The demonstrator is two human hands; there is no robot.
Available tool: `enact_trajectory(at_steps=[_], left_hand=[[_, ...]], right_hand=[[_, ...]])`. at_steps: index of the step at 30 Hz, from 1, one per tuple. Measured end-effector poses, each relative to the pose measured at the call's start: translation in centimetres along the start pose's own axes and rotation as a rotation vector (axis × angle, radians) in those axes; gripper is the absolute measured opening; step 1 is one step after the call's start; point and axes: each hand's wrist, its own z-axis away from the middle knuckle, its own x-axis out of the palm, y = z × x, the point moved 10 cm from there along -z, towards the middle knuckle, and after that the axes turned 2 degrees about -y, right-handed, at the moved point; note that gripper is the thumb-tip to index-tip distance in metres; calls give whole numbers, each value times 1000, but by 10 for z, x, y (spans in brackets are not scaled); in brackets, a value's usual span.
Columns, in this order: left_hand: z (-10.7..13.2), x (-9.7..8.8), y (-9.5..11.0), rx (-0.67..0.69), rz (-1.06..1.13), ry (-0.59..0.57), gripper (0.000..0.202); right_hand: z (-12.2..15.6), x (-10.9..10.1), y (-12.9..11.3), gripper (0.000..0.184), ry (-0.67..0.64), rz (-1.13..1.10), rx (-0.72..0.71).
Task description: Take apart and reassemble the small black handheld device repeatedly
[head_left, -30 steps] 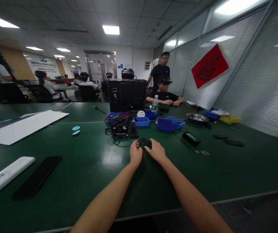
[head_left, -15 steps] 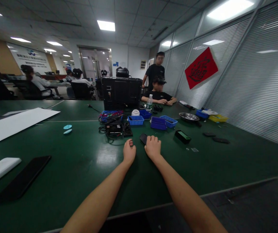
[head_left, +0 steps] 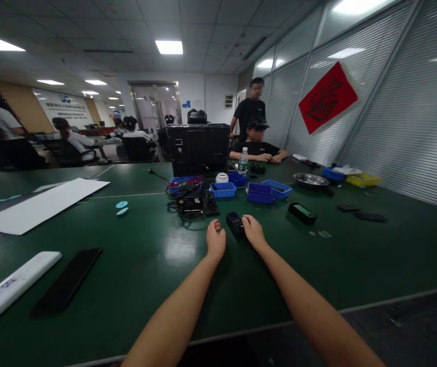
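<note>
A small black box-like device (head_left: 235, 223) lies on the green table between my hands. Its top shows dark, with a small lighter detail near its right side. My right hand (head_left: 254, 233) rests against the right side of the box, fingers curled in at its edge; anything inside them is hidden. To the left of the box, a short gap away, my left hand (head_left: 216, 239) lies on the table with loosely curled fingers and nothing visible in it.
Beyond my hands are tangled cables with a black device (head_left: 190, 204), blue trays (head_left: 223, 190), a white ball (head_left: 222, 178) and a bottle (head_left: 243, 162). A black-and-green box (head_left: 302, 213) stands to the right. White (head_left: 16, 285) and black (head_left: 67, 280) slabs lie left. Across the table sits a person.
My right hand has slid off the top of the black box to its right side, uncovering more of it. My left hand stays curled. The view has shifted slightly.
</note>
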Motion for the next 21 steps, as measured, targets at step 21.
enact_trajectory(at_steps=[21], left_hand=[[12,-7,10,13,-242,-62,68]], right_hand=[[3,52,-2,22,-257,-554,-20]])
